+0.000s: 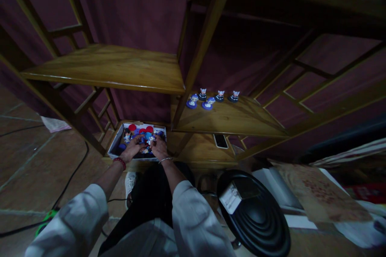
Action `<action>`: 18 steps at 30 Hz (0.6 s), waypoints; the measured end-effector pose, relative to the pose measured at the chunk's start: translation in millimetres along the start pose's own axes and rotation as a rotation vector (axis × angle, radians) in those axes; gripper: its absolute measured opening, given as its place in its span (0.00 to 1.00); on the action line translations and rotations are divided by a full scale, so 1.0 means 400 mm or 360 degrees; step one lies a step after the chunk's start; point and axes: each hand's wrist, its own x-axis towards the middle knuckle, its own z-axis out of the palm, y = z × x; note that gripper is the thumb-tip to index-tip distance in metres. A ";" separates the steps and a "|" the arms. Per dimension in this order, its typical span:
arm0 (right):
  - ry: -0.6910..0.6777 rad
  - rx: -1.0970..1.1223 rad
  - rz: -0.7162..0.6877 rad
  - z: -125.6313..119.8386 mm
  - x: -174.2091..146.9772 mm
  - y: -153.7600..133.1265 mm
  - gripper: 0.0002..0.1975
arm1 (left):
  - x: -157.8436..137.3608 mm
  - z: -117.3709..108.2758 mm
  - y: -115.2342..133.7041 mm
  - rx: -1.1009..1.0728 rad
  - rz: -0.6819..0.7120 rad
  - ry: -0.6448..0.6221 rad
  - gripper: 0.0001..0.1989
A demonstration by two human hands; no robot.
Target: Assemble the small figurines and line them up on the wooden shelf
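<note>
Both hands are inside a shallow white cardboard box [113, 149] filled with small figurines and red, blue and purple round pieces. My right hand [159, 147] is closed on a small white and purple figurine [151, 140], held at the fingertips. Just left of it, my left hand [132, 149] has its fingers bent around a small blue-purple piece [142, 139], whose exact shape is hard to make out. Near the left hand, another figurine [127, 135] with dark and blue parts lies in the box. Red discs [132, 127] show along its far side.
Several figurines [208, 103] on round bases stand on the right wooden shelf [235, 118]. A phone [221, 141] lies on the lower board. A higher shelf [114, 66] overhangs the box. At right is a black round stool [256, 217] bearing a small box [231, 198].
</note>
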 end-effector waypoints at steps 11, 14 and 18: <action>0.0026 0.0082 -0.0071 -0.001 -0.005 0.014 0.21 | -0.023 0.006 0.019 -0.0006 -0.0042 -0.0077 0.28; 0.0060 0.0114 -0.0073 0.004 -0.001 0.016 0.20 | -0.022 0.007 0.020 -0.0002 -0.0028 -0.0077 0.28; 0.0068 0.0121 -0.0029 0.007 0.002 0.014 0.19 | -0.022 0.004 0.019 -0.0023 -0.0033 -0.0062 0.27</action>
